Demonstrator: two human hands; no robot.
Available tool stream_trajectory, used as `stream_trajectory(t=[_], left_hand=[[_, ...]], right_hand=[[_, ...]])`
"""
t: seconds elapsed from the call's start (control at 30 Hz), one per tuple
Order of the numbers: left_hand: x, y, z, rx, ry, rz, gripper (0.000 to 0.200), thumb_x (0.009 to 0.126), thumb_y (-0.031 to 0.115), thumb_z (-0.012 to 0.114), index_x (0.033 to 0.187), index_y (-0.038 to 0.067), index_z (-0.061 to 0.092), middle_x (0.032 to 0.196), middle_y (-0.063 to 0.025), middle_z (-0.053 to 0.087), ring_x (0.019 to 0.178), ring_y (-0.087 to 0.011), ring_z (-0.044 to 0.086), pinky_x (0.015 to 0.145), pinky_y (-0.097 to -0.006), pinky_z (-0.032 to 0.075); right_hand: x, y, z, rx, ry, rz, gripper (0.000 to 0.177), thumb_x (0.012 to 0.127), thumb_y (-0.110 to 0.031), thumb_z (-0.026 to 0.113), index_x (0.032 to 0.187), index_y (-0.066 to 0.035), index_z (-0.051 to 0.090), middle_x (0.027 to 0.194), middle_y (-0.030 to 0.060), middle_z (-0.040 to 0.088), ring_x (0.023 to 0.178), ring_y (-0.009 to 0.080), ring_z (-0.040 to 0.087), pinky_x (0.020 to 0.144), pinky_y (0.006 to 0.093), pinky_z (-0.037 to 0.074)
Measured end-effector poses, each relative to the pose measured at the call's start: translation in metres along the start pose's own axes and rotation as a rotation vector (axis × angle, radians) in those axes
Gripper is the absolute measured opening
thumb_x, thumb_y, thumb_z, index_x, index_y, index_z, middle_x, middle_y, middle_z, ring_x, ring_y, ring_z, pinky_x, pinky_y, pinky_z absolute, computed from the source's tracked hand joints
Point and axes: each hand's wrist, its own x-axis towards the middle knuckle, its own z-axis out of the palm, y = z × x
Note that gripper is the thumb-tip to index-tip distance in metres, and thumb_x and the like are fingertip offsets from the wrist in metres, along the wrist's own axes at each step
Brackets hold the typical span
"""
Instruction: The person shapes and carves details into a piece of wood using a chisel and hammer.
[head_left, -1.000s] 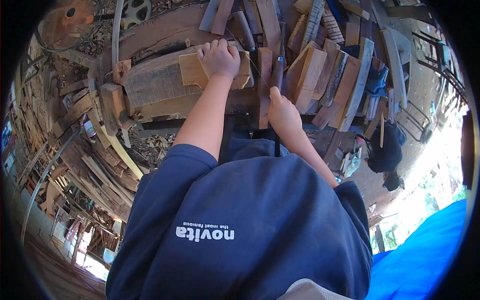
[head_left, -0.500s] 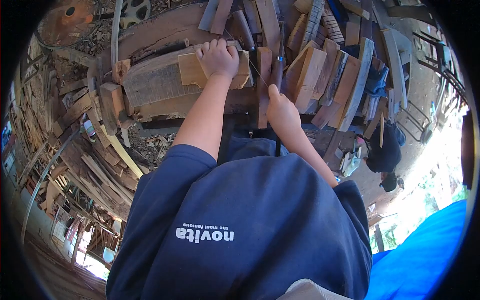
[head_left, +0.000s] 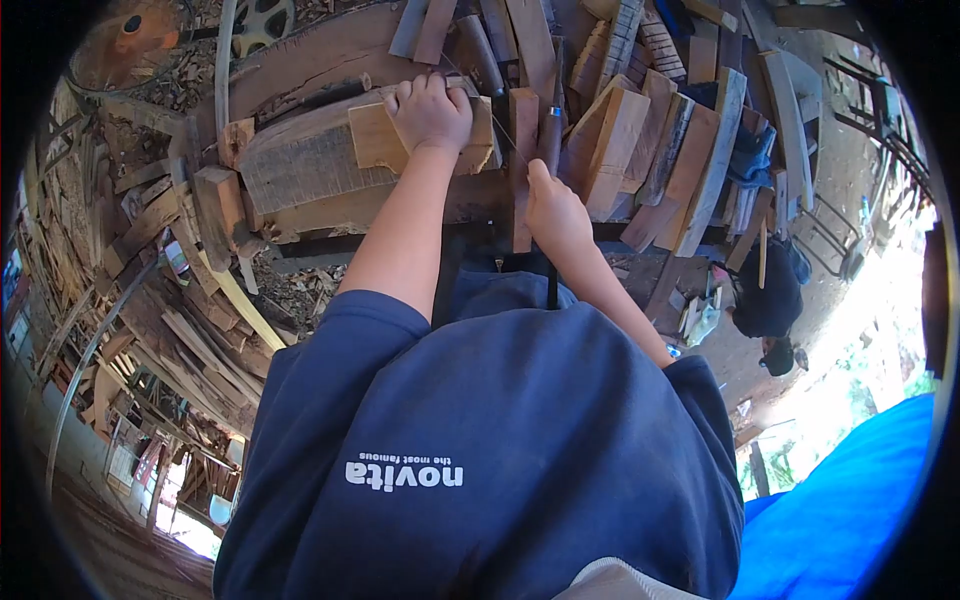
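A pale wooden board (head_left: 377, 137) with a ragged notch in its near edge lies on a thick, weathered timber block (head_left: 300, 160). My left hand (head_left: 432, 115) bears down on the board, its fingers curled over the far edge. To the right, my right hand (head_left: 560, 212) is closed around the near end of a hand tool, whose grip is hidden inside the fist. A thin, wire-like blade (head_left: 508, 136) runs from this fist up past the board's right end; its exact kind is hard to make out. Just beyond the fist lies a dark round handle (head_left: 550, 140) with a blue-silver band.
Several wood offcuts (head_left: 615, 150) are piled to the right of my right hand. A dark cylindrical piece (head_left: 480, 55) lies beyond the board. Scrap timber (head_left: 190, 340) heaps up at left. Another person (head_left: 768, 300) in dark clothes is low down at right, near metal frames (head_left: 850, 240).
My right hand has shifted slightly forward, away from my body, with the thin blade. The left hand stays pressed on the board. The whole view has drifted a little.
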Motion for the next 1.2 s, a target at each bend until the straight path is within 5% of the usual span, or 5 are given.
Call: stream_trajectory(t=[1.2], left_hand=[[0.001,0.0,-0.001,0.018,-0.021,-0.006,0.028,0.087,0.03,0.048,0.087,0.009,0.067,0.095,-0.0067,0.066,0.097,-0.0264,0.056,0.095,-0.0446,0.034]], right_hand=[[0.026,-0.012,-0.001,-0.019,-0.005,-0.011,0.013,0.091,-0.012,0.05,0.101,-0.008,0.044,0.084,0.0235,0.065,0.079,0.0477,0.065,0.068,0.0565,0.053]])
